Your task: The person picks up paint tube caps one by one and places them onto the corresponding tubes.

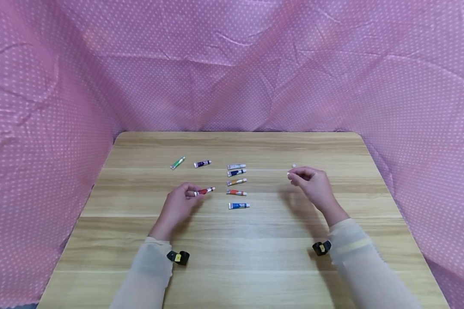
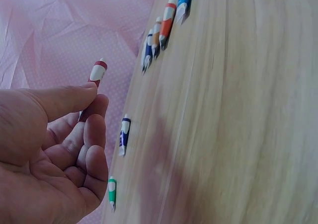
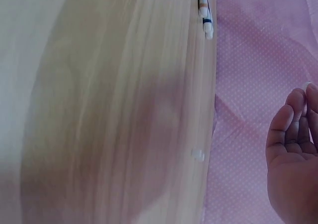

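8 paint tubes counted: 1 red tube (image 1: 205, 191) pinched by left hand (image 1: 178, 205) | 7 laid on table (image 1: 255, 253) | 2 white caps: 1 cap (image 1: 288, 173) pinched by right hand (image 1: 313, 184), 1 loose cap (image 1: 294, 165) beside it.

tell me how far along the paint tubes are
Looks done: five tubes lie in a neat column, from the white tube down to the blue tube. In hand: the left hand pinches the red tube; the right hand pinches a small white cap, and another cap lies on the table. Left: the green tube and purple tube lie apart.
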`<state>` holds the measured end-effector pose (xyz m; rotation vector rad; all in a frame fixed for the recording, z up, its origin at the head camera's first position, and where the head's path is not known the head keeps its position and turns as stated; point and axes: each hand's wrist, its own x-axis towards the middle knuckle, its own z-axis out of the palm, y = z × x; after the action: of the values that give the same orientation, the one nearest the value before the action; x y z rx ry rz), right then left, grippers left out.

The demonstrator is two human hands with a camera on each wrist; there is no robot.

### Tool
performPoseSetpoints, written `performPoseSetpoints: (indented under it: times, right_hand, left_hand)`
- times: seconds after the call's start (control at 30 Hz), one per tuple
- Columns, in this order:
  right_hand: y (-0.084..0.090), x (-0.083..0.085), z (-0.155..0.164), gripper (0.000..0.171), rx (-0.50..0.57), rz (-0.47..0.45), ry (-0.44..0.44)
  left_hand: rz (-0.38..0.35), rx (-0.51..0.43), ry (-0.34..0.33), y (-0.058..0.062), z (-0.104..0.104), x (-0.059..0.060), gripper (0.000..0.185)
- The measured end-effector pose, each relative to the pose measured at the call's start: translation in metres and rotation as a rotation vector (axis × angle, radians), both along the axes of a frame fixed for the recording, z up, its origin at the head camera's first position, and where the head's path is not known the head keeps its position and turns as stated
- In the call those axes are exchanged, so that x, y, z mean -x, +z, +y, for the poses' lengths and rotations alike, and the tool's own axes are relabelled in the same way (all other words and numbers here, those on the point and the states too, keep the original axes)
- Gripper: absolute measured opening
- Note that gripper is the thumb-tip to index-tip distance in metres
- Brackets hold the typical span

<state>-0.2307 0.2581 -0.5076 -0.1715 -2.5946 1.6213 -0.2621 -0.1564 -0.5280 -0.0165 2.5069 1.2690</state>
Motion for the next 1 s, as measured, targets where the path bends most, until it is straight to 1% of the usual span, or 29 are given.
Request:
performPoseSetpoints:
  times: [0.2,0.37,0.47,0.6,0.7,0.83,0.93,1.0]
  right_hand:
    - [-0.004,-0.003,-0.013,0.026,-0.01,0.012,0.025]
    - [-0.011,-0.006,-0.029,0.022,-0.007,0.033,0.061]
    - [-0.015,-0.008,-0.039,0.019,0.005,0.008,0.082]
    - [-0.019,-0.011,-0.052,0.014,0.005,-0.016,0.109]
    - [-0.02,-0.014,-0.062,0.013,0.002,-0.028,0.125]
    - [-0.019,-0.017,-0.074,0.013,0.006,-0.073,0.131]
    - [-0.019,-0.019,-0.082,0.013,0.005,-0.08,0.139]
    - [-0.019,-0.021,-0.086,0.013,0.001,-0.068,0.149]
  left_hand:
    - [-0.014,-0.007,-0.008,0.002,0.009,-0.003,0.022]
    - [-0.004,-0.011,-0.009,0.006,0.018,-0.006,0.022]
    - [0.004,-0.011,-0.004,0.008,0.025,-0.008,0.021]
    - [-0.006,-0.026,0.005,0.008,0.034,-0.013,0.021]
    - [-0.007,-0.029,-0.004,0.007,0.04,-0.017,0.021]
    - [0.007,-0.041,-0.017,0.007,0.046,-0.023,0.02]
    - [0.014,-0.063,-0.023,0.008,0.051,-0.027,0.019]
    - [0.017,-0.073,-0.031,0.008,0.054,-0.029,0.018]
